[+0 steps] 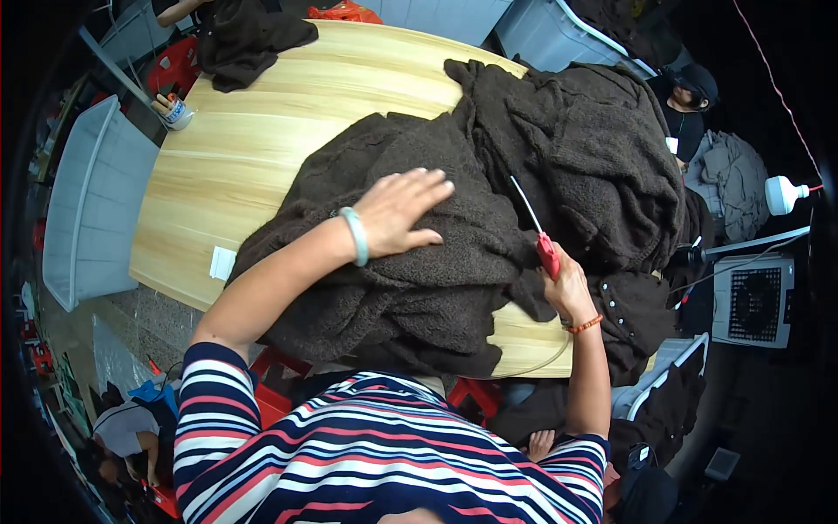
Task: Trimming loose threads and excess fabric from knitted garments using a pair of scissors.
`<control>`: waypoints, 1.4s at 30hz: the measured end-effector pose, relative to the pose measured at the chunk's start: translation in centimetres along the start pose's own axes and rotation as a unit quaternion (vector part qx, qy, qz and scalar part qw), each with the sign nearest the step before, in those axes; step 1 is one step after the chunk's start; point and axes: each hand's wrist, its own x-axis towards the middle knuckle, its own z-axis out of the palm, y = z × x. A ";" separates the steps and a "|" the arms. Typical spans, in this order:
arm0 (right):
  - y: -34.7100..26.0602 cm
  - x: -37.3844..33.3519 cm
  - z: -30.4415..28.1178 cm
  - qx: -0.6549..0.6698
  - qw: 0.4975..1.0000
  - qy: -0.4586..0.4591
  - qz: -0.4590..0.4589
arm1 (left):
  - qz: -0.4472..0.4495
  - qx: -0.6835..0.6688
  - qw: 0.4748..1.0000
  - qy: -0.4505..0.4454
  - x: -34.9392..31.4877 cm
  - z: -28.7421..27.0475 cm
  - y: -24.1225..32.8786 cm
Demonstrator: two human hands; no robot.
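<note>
Both hands work on a dark brown fleece garment that lies spread over the near half of a light wooden table. The left hand lies flat on the fleece with the fingers spread wide and holds nothing; a pale green bangle sits on its wrist. The right hand is closed around the red handles of a pair of scissors, whose thin blades point up and away over the fabric. An orange bracelet is on the right wrist.

A larger heap of the same brown fleece is piled just beside it, on the right part of the table. A small white label lies at the near left edge of the table. At the far left corner is a small bottle with a white label, near another dark garment. A grey plastic bin stands on the floor to the left of the table. At the far right sits another person in dark clothes.
</note>
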 end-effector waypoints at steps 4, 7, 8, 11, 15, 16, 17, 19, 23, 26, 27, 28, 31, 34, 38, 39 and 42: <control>-1.6 -2.5 -3.0 0.009 0.998 -0.006 -0.066 | 0.031 0.090 0.992 -0.084 -0.4 3.8 3.4; -5.5 -4.4 -5.4 -0.019 0.995 -0.091 -0.048 | 0.035 0.075 0.996 -0.041 -1.9 6.0 4.4; -6.6 -4.7 -5.6 -0.035 0.990 -0.128 -0.049 | 0.028 0.071 0.996 -0.039 -2.3 6.5 4.5; -8.8 -5.4 -5.8 -0.047 0.982 -0.176 -0.049 | -0.004 0.074 0.997 -0.026 -3.1 7.6 4.7; -9.5 -5.0 -5.9 -0.145 0.970 -0.191 -0.049 | -0.013 0.050 0.999 -0.006 -3.4 8.6 3.7; -9.8 -4.5 -5.7 -0.147 0.967 -0.194 -0.079 | -0.011 0.068 0.998 -0.008 -3.6 8.6 3.7; -10.3 -4.0 -5.3 -0.147 0.966 -0.196 -0.081 | -0.014 0.068 0.998 -0.008 -3.6 8.4 3.9; -11.7 -2.7 -3.9 -0.133 0.953 -0.224 -0.154 | -0.033 0.026 0.997 -0.058 -3.6 8.4 4.0; -16.8 0.1 -0.2 -0.091 0.931 -0.218 -0.280 | -0.010 0.069 0.995 -0.071 -3.8 10.1 3.5; -17.7 0.5 1.9 -0.081 0.917 -0.198 -0.336 | 0.000 0.071 0.994 -0.089 -3.4 9.5 3.7; -17.6 0.4 1.7 -0.084 0.917 -0.199 -0.336 | -0.012 0.044 0.994 -0.102 -3.6 9.0 3.7; -16.9 0.1 1.1 -0.091 0.932 -0.198 -0.289 | -0.033 0.023 0.993 -0.109 -4.1 8.6 4.0; -12.3 -2.1 -1.9 -0.138 0.963 -0.172 -0.157 | -0.015 0.084 0.995 -0.051 -4.3 8.7 4.2; -9.2 -5.4 -3.7 -0.195 0.962 -0.178 -0.073 | -0.019 0.067 0.997 -0.014 -4.5 10.0 3.6; -11.5 -6.7 -4.1 -0.168 0.966 -0.191 -0.040 | -0.008 0.078 0.996 -0.037 -4.4 10.2 4.0; -12.2 -6.4 -3.7 -0.153 0.968 -0.192 -0.059 | 0.004 0.106 0.994 -0.024 -4.3 10.0 4.3; -13.0 -5.7 -2.4 -0.128 0.970 -0.184 -0.090 | -0.004 0.083 0.995 -0.057 -4.2 9.0 5.1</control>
